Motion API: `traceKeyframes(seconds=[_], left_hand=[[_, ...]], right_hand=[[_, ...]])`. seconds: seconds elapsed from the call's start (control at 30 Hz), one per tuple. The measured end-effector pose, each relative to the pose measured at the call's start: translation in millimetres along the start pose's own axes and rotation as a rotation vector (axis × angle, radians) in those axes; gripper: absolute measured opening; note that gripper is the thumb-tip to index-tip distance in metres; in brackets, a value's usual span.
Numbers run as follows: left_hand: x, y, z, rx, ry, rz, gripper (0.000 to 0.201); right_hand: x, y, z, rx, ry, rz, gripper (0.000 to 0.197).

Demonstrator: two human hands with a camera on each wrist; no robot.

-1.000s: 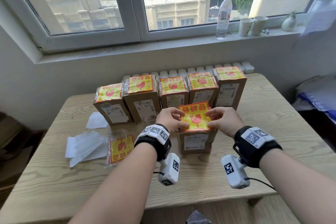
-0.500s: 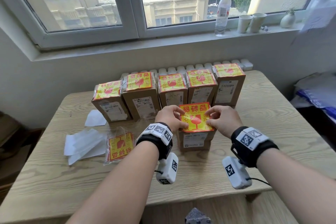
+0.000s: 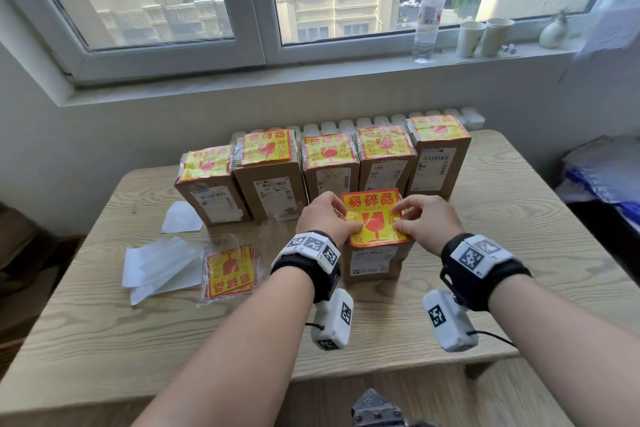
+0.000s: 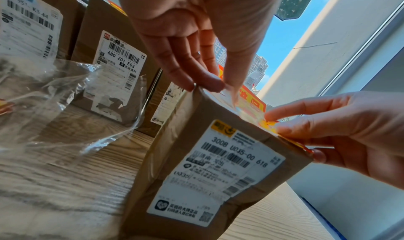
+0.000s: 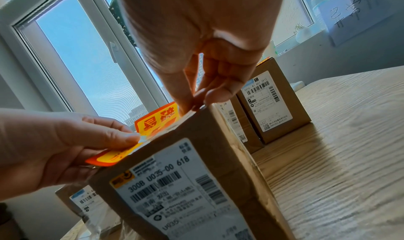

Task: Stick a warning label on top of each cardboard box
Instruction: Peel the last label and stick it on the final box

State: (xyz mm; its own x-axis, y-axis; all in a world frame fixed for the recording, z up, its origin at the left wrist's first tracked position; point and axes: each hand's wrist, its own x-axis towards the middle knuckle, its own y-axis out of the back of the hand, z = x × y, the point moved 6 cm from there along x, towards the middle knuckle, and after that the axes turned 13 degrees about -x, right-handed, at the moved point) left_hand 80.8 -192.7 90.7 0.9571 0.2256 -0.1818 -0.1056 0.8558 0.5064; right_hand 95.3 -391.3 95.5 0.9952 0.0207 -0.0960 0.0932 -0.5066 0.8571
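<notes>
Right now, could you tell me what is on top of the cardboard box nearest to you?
A yellow and red warning label lies on the front box, with the left hand and right hand pinching its side edges. The label and fingers hide most of the box top underneath.

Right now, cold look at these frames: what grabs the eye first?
The yellow-and-red warning label at centre, held over the top of the front cardboard box by the left hand and right hand, its far edge not yet down. Behind it, a row of five boxes at the table's far side already carries the same label. Left of the hands, a spare label pack lies on the wooden table.
</notes>
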Motion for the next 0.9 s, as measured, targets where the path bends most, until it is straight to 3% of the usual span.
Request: traceKeyframes(seconds=[0.9], left_hand=[[0.1, -6.9, 3.2, 0.165, -0.009, 0.02, 0.04]], right_hand=[[0.3, -4.7, -4.0, -0.04, -0.008, -0.005, 0.023]])
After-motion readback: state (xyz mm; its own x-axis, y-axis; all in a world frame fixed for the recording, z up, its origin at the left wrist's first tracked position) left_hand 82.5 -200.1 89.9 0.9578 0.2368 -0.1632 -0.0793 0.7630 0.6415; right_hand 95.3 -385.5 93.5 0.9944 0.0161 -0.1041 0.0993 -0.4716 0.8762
